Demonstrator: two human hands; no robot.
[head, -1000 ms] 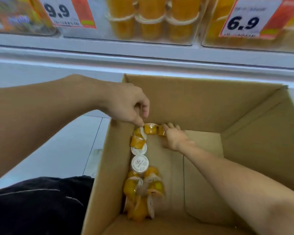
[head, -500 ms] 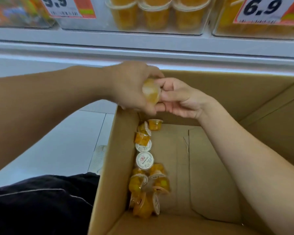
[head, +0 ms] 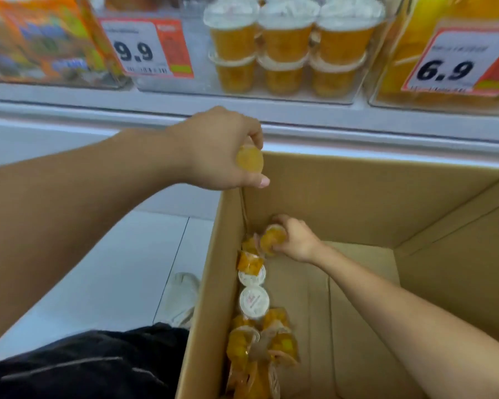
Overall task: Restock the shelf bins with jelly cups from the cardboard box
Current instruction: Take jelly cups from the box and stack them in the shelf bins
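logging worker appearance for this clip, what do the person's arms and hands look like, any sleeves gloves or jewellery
Both forearms are bare, with no sleeves in view. The left hand and right hand wear no gloves, and no rings, watch or bracelets show. Short, unpainted nail on the left thumb.

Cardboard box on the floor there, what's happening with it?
A person is restocking jelly cups from the cardboard box. The left hand holds one jelly cup above the box's edge, below the shelf bins. The right hand is down inside the box, gripping another cup. More loose cups lie along the box's left wall.
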